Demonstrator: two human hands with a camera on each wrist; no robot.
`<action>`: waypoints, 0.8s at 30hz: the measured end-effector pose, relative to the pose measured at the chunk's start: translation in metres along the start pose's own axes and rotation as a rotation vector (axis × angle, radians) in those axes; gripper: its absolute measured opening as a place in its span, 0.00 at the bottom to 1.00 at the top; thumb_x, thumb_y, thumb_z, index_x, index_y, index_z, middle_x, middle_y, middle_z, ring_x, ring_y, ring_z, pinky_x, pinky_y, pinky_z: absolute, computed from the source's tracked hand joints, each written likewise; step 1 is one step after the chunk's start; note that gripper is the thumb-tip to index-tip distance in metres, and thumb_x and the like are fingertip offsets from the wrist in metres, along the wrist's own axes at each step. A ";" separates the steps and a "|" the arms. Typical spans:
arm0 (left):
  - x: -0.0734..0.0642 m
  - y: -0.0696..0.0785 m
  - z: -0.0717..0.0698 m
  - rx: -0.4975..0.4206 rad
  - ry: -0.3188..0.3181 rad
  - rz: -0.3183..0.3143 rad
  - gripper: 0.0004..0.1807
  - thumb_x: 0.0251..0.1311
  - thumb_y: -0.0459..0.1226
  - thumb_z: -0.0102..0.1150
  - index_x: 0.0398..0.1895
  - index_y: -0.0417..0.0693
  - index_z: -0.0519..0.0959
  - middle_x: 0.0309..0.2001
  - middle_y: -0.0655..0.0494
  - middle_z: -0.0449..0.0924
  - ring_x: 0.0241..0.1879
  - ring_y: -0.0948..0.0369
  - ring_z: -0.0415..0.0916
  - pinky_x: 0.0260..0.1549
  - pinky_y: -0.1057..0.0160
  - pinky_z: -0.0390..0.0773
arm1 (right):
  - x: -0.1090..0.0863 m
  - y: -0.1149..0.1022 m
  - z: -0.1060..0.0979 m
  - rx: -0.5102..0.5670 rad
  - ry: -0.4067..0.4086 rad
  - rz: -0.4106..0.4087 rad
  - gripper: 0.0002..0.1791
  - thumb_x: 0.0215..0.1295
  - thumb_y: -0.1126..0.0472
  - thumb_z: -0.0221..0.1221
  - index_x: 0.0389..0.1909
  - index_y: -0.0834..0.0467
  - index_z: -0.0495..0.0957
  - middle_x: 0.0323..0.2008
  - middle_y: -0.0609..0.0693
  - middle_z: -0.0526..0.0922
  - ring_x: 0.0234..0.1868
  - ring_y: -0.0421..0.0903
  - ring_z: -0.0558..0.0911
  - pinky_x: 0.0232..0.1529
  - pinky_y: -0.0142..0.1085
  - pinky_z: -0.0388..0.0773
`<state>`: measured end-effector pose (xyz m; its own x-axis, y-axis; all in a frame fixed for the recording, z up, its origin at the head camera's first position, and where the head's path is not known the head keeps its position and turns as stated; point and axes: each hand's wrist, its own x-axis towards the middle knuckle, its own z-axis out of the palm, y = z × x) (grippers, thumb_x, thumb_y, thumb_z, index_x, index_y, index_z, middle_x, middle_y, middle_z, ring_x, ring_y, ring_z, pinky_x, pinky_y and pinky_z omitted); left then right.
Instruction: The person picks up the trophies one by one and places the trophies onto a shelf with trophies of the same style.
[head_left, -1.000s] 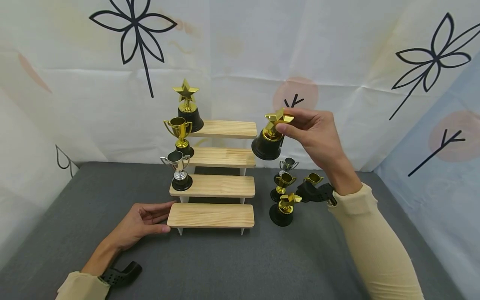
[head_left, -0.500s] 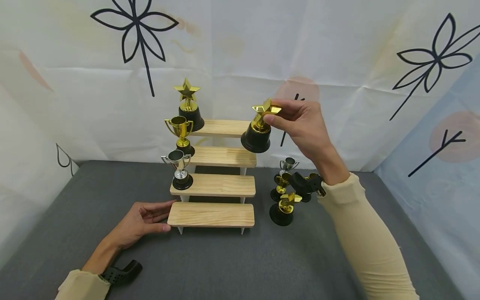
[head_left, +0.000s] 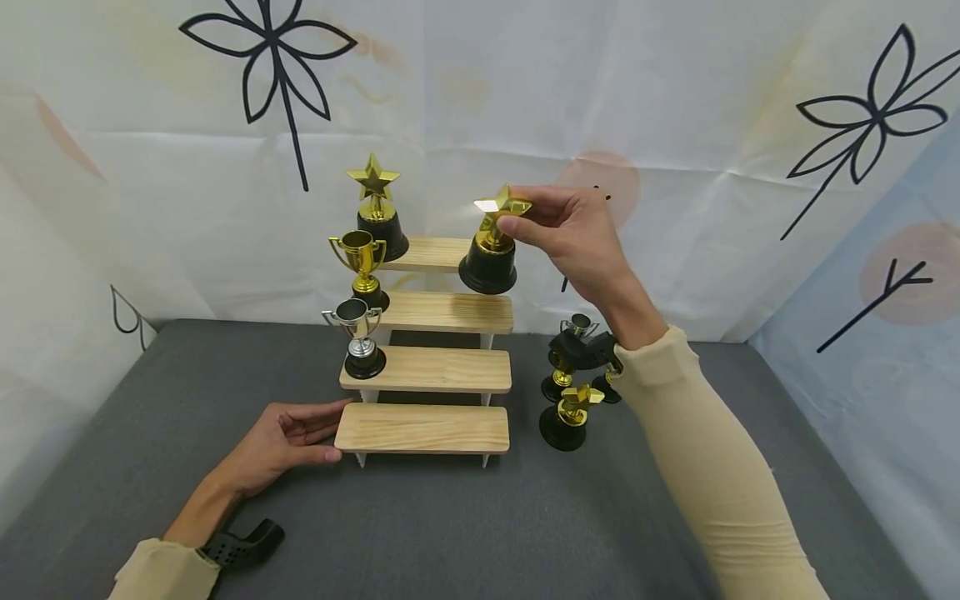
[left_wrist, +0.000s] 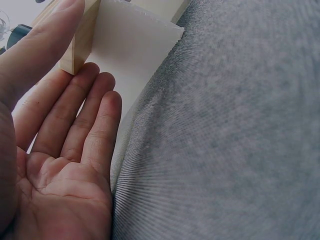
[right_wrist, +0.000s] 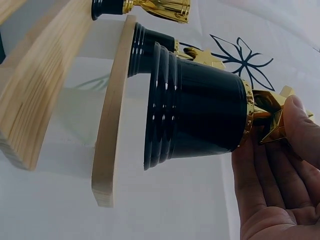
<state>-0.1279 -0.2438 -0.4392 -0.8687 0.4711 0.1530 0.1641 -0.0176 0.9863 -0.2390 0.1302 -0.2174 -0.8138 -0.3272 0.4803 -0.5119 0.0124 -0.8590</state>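
My right hand (head_left: 573,233) pinches a gold star trophy (head_left: 489,265) by its star, between thumb and fingers. In the right wrist view its black base (right_wrist: 200,107) tilts slightly and hangs close to the top shelf board (right_wrist: 111,120). My left hand (head_left: 281,450) lies at the left end of the lowest step (head_left: 422,429) of a wooden stand, fingers nearly straight, fingertips at the board's corner (left_wrist: 80,52). Along the stand's left side stand another star trophy (head_left: 380,225), a gold cup (head_left: 360,254) and a silver cup (head_left: 356,321), each on its own step.
Right of the stand, a star trophy (head_left: 566,421) stands on the grey tabletop (head_left: 450,533) in front of several small cups, among them a silver cup (head_left: 579,323), partly hidden by the right wrist's camera (head_left: 581,350). A patterned white cloth (head_left: 480,92) hangs behind.
My right hand has carried the star trophy left and slightly up, from beside the stand to over the right end of its top step. The left hand has stayed in place.
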 end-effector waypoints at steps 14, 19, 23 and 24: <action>0.000 0.001 0.000 0.000 -0.005 0.001 0.37 0.56 0.20 0.68 0.67 0.16 0.62 0.63 0.63 0.77 0.60 0.64 0.77 0.55 0.63 0.81 | 0.017 0.004 0.013 -0.005 -0.002 0.046 0.20 0.63 0.75 0.66 0.56 0.71 0.81 0.49 0.63 0.86 0.46 0.48 0.88 0.56 0.41 0.83; -0.001 0.000 -0.001 0.001 -0.004 0.004 0.37 0.56 0.20 0.68 0.67 0.15 0.62 0.62 0.63 0.78 0.60 0.64 0.77 0.55 0.64 0.81 | 0.022 0.005 0.018 -0.006 -0.004 0.071 0.21 0.63 0.74 0.66 0.58 0.71 0.80 0.50 0.64 0.85 0.47 0.48 0.87 0.57 0.41 0.83; -0.001 0.000 -0.001 -0.006 -0.007 0.008 0.37 0.56 0.19 0.68 0.67 0.15 0.62 0.62 0.63 0.78 0.60 0.63 0.77 0.55 0.63 0.81 | 0.027 0.007 0.022 -0.011 -0.012 0.086 0.21 0.64 0.73 0.66 0.58 0.70 0.80 0.50 0.64 0.85 0.48 0.49 0.87 0.57 0.41 0.83; -0.001 0.000 -0.001 -0.008 -0.008 0.010 0.37 0.56 0.19 0.68 0.67 0.15 0.62 0.62 0.63 0.78 0.60 0.63 0.77 0.55 0.63 0.81 | 0.028 0.007 0.023 -0.010 -0.013 0.090 0.21 0.64 0.73 0.66 0.58 0.70 0.80 0.50 0.64 0.85 0.48 0.49 0.87 0.57 0.41 0.83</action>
<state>-0.1278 -0.2448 -0.4396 -0.8634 0.4779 0.1619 0.1686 -0.0291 0.9853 -0.2591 0.0996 -0.2138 -0.8532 -0.3362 0.3988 -0.4395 0.0517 -0.8967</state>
